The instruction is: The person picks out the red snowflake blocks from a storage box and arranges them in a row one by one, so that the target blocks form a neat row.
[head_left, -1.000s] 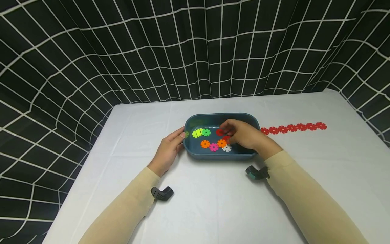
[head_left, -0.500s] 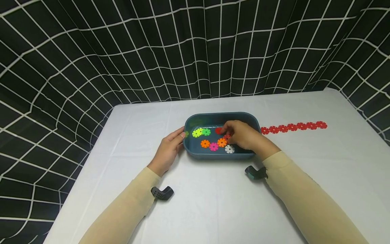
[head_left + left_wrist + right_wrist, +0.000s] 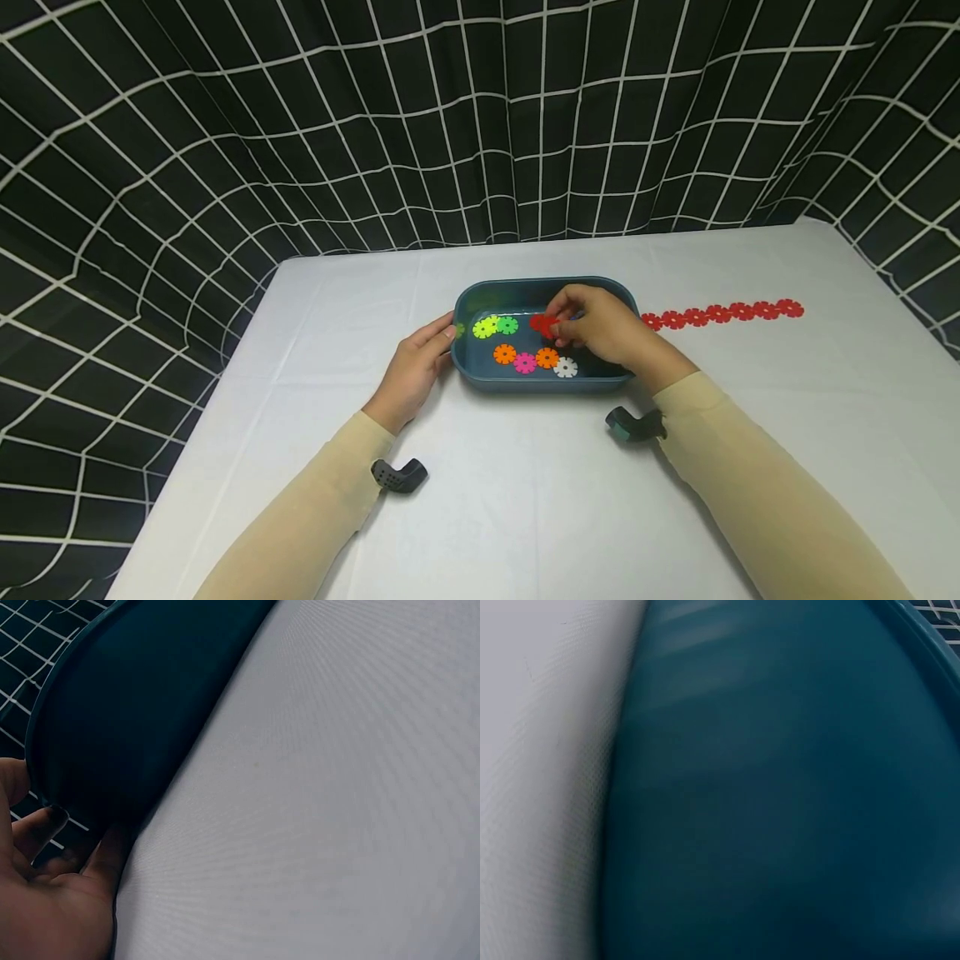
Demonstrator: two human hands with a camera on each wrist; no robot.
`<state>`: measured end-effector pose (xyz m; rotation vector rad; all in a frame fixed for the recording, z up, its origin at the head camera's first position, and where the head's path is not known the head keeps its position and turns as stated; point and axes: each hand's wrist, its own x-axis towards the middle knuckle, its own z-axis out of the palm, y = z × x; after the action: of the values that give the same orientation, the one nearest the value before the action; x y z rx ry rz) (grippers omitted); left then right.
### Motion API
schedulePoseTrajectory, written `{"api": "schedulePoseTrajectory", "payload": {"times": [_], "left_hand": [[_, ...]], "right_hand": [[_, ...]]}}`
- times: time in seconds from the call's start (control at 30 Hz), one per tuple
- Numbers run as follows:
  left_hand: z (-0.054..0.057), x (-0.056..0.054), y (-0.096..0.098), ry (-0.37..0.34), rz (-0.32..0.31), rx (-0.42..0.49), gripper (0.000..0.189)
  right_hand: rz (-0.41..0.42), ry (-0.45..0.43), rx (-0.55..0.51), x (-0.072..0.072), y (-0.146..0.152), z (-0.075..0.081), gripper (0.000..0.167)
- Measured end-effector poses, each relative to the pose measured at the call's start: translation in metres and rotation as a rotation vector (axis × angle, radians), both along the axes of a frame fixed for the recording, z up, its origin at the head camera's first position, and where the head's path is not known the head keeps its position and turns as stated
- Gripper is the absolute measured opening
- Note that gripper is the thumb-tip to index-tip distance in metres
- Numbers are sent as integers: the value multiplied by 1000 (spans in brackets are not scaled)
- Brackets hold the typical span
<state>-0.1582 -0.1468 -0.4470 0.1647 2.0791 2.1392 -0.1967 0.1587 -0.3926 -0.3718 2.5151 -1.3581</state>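
Note:
A dark teal tub [image 3: 540, 385] sits on the table, holding notched plastic flower discs. My left hand [image 3: 414, 367] rests against its left end from outside, fingers extended along the wall; the left wrist view shows its fingers [image 3: 45, 825] at the tub's outer corner [image 3: 112, 712]. Inside the tub, my right hand [image 3: 603, 329] pinches a red flower disc [image 3: 550, 327] between thumb and fingers, overlapping another red disc [image 3: 536, 322]. The right wrist view shows only the tub's outer wall [image 3: 765, 780]; the hand is hidden there.
Several red discs [image 3: 720, 314] lie in a row right of the tub. Inside are yellow-green discs [image 3: 483, 327], a green disc [image 3: 507, 325], orange discs [image 3: 505, 354], a pink disc [image 3: 525, 362] and a white disc [image 3: 566, 367]. Behind the table hangs a black gridded curtain [image 3: 480, 125].
My right hand has taken a red disc from beside the orange one and moved it slightly up and left, onto the other red disc. The white disc slid right earlier. My left hand stays put.

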Motion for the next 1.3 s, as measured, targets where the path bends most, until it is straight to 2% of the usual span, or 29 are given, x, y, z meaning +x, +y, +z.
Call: {"api": "schedulePoseTrajectory", "payload": {"times": [0.2,0.43,0.67,0.97,1.3], "left_hand": [[1,1,0,-2,-3,9,54],[1,0,0,2,-6,-1,54],[2,1,0,-10,-3,5,53],[3,1,0,-13,-9,2,54],[3,1,1,-4,-5,4,53]], "right_hand": [[-8,-4,-42,0,1,1,18],[-11,2,-156,0,3,2,23],[19,-6,-273,1,6,6,23],[4,23,-270,2,13,10,26],[-45,16,-250,3,23,21,32]]}}
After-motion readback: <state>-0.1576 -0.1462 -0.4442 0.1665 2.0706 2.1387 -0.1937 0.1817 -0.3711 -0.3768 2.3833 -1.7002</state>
